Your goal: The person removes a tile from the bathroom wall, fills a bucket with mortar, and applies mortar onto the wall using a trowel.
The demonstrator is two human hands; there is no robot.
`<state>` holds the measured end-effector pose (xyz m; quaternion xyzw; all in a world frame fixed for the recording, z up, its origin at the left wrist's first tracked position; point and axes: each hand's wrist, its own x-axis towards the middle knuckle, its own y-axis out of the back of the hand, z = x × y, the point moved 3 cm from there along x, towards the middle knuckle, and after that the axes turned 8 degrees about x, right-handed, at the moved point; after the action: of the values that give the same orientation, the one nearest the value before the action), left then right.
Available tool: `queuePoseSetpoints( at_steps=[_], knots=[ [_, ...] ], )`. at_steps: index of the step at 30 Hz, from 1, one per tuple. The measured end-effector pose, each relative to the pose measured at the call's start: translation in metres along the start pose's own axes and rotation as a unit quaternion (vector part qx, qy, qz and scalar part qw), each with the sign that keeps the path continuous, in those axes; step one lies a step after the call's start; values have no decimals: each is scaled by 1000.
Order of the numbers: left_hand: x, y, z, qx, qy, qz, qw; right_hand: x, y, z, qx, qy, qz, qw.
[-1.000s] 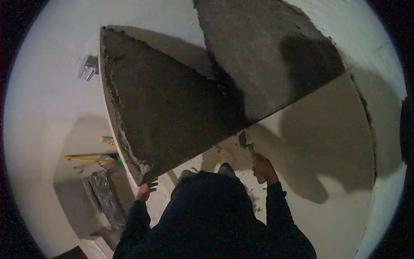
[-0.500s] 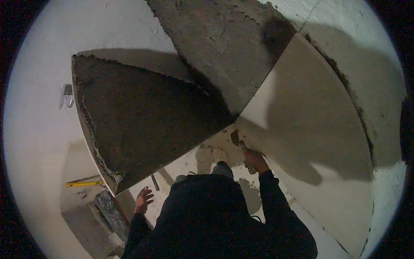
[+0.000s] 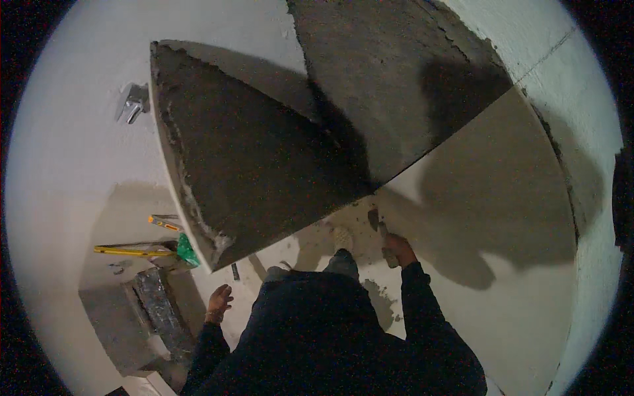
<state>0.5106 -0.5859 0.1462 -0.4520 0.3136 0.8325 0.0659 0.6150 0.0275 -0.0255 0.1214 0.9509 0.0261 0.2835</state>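
My right hand (image 3: pixel 400 247) grips the handle of a small trowel (image 3: pixel 374 218), its dark blade pointing away from me. Just beyond the blade is the corner where a dark mortar-coated surface (image 3: pixel 264 158) meets a smooth cream panel (image 3: pixel 502 191). My left hand (image 3: pixel 219 303) hangs low on the left, holding nothing, with its fingers loosely bent and apart. It is nearest to the front tip of the mortar-coated surface but does not touch it.
At lower left lie a yellow spirit level (image 3: pixel 135 251), a second orange-yellow tool (image 3: pixel 164 222), a green bag (image 3: pixel 186 249) and a grey-smeared trough-like box (image 3: pixel 162 307). A metal fitting (image 3: pixel 134 102) is on the white wall. Grey mortar (image 3: pixel 376 79) coats the far surface.
My view has shifted, so the mortar-coated surface sits higher and further right, and the green bag shows. The trowel stays in my right hand; my left fingers are less spread.
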Motion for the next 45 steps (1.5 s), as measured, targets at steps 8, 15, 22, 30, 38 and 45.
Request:
queuePoseSetpoints(
  at_steps=[8,15,22,30,38,45],
  knots=[
    [48,32,-68,-7,-16,-27,999,-45,-50,-12,-11,-24,16,1000],
    [79,85,-131,-77,-23,-34,996,-91,-148,15,259,-79,31,962],
    [91,105,-207,-14,19,-86,996,-130,-202,55,95,-39,83,991],
    [129,114,-290,-79,-62,-75,992,-159,-245,-53,-482,314,-26,817],
    [102,68,-237,-309,57,-50,948,-51,-322,-83,122,-264,-53,955],
    [82,-36,-318,-436,154,-32,886,190,-439,11,-384,93,-261,881]
  ],
)
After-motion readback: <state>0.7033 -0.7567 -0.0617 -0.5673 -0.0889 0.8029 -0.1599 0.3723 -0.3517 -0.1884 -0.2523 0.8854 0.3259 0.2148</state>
